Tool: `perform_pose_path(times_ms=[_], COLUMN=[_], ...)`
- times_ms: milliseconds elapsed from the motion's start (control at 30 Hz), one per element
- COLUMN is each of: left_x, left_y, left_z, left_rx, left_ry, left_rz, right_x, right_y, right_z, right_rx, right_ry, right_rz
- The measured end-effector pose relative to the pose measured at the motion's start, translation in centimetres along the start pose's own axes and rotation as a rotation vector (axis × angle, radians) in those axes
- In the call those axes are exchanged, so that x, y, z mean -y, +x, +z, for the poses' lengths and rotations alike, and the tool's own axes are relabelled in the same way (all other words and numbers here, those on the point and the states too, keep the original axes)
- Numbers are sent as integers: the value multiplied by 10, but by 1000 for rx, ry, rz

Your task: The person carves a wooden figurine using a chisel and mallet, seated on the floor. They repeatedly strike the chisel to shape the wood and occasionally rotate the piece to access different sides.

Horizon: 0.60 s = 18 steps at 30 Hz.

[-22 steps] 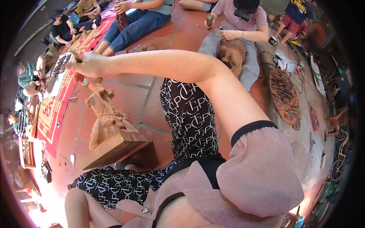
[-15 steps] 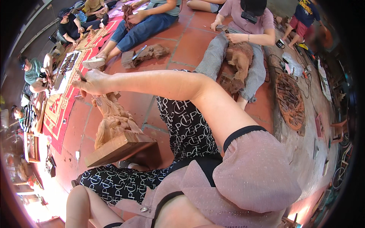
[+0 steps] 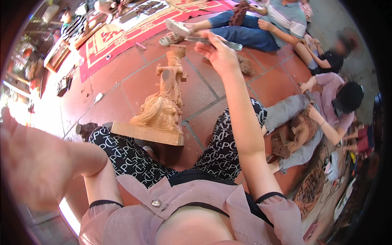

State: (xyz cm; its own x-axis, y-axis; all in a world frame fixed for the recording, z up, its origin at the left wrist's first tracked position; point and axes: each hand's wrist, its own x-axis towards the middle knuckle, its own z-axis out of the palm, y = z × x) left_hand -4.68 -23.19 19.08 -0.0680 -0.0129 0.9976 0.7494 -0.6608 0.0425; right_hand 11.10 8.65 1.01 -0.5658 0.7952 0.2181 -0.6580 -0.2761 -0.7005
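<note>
At the near left edge your left hand [image 3: 30, 163] looms large and blurred, raised close to the camera; whether its fingers are spread or closed you cannot tell, and nothing shows in it; beyond it, at the far left, a red patterned mat [image 3: 122, 34] lies across the terracotta tile floor [image 3: 130, 81], with framed panels along its edge and a person in a striped top seated behind them; toward the middle, a pale wooden carved statue [image 3: 161, 108] leans away from you on its flat rectangular base [image 3: 147, 134], the base resting across your patterned black-and-white trousers [image 3: 122, 153] and the figure's head reaching out over the tiles; right of the statue and farther off, your right hand [image 3: 220, 55] is lifted at the end of an outstretched arm, its fingers pinched around a long, slim metal chisel [image 3: 212, 41] that lies level across the fingertips, well apart from the carving; behind that hand, at the far side, a person in blue jeans and pale shoes sits on the floor holding a dark carved piece [image 3: 241, 12]; at the right, another person in a pink top and striped trousers bends over a reddish-brown wood carving [image 3: 296, 136] held in the lap; a large dark carved panel [image 3: 312, 188] lies on the floor at the near right.
</note>
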Motion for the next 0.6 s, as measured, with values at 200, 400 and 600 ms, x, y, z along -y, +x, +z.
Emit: perform_pose_path(times_ms=[200,400,600], left_x=[77,126,159], left_y=[-17,-74,-136], left_z=[32,43,41], left_rx=[132,469,789], left_ry=[126,260,291], left_rz=[-168,-615,-946], right_x=[-19,-60,-74], right_y=[-23,-45,-52], right_z=[-12,-48,-74], right_rx=[-73,-177,-175], right_ry=[141,185,170], right_rz=[61,130,238])
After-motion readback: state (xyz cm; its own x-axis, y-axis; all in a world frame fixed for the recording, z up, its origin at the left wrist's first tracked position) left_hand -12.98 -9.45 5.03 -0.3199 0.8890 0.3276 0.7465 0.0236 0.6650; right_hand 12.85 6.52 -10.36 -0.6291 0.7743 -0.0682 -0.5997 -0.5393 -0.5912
